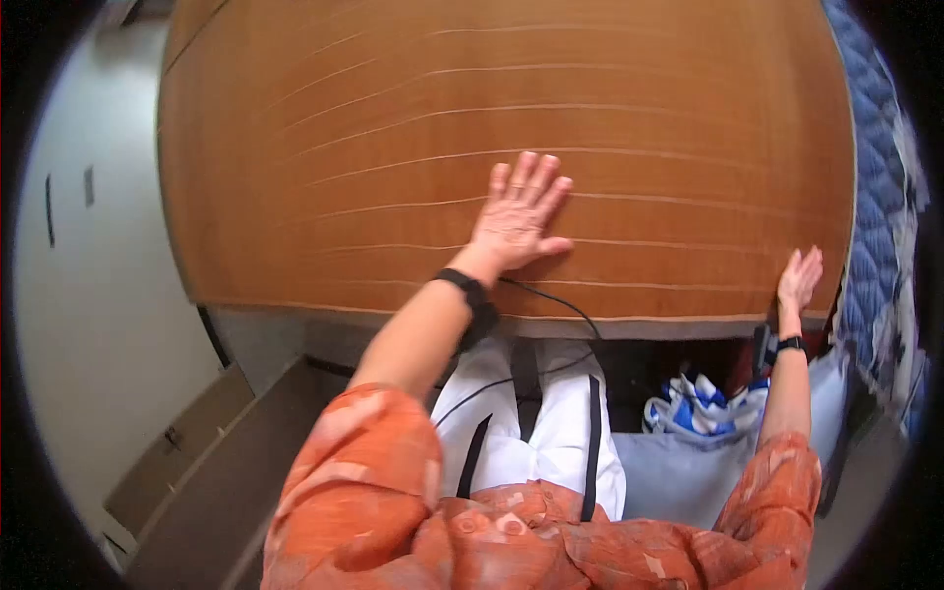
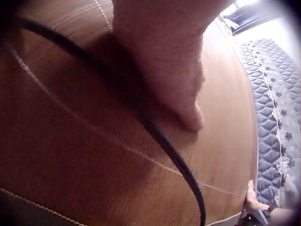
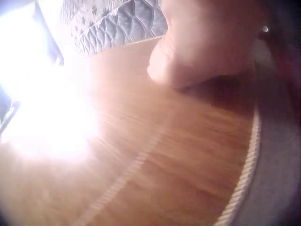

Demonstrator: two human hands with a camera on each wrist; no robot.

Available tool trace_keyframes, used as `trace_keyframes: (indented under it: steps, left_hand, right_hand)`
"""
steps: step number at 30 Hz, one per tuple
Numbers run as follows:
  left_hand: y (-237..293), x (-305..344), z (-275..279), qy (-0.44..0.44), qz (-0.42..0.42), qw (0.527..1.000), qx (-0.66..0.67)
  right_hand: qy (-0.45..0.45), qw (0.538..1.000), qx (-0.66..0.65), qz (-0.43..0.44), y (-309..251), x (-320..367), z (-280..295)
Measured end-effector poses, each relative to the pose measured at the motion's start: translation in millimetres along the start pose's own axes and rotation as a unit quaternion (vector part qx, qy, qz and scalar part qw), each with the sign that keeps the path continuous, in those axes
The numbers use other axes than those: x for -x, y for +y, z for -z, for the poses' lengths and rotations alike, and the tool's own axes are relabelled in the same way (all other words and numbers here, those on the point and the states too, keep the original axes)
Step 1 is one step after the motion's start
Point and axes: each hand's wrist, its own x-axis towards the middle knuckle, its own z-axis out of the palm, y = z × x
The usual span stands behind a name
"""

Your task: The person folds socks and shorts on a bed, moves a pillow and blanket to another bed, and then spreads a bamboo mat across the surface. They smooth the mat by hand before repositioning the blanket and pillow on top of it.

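A brown sleeping mat (image 1: 393, 177) with pale stitched lines covers the broad flat surface in front of me. My left hand (image 1: 516, 221) lies palm down near the mat's middle front, fingers spread and straight. In the left wrist view its thumb (image 2: 190, 117) rests on the mat beside a dark cable. My right hand (image 1: 801, 278) is at the mat's right front corner, fingers extended along the right edge. The right wrist view shows that hand (image 3: 202, 52) low over the mat near its corded border (image 3: 244, 174); its fingertips are hidden there.
A blue quilted cover (image 1: 870, 177) runs along the mat's right side. A black cable (image 1: 551, 295) hangs from the left wrist over the front edge. Blue-and-white cloth (image 1: 703, 408) lies below the edge at right. A white door-like panel (image 1: 88, 256) stands at the left.
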Motion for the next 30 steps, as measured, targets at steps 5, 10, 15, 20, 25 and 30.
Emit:
trace_keyframes:
  steps: [5,10,15,20,25,30]
  left_hand:
    - [1,5,-3,0.056,-0.016,0.998,0.033]
    - [-11,23,2,0.056,-0.018,0.998,0.006]
    - [-102,120,-3,0.126,0.056,0.990,0.040]
    - [-243,254,7,0.139,0.188,0.972,-0.021]
    - [-351,373,14,0.134,0.322,0.936,-0.033]
    - [-429,465,17,0.172,0.374,0.911,-0.030]
  right_hand:
    - [-0.091,0.995,-0.035,-0.037,-129,20,45]
    - [-0.159,0.980,-0.093,0.076,-321,93,110]
    - [-0.165,0.969,-0.108,0.150,-467,181,156]
    - [-0.155,0.955,-0.044,0.250,-593,263,185]
    - [-0.141,0.932,-0.048,0.330,-703,333,206]
    - [-0.179,0.910,-0.010,0.374,-789,383,237]
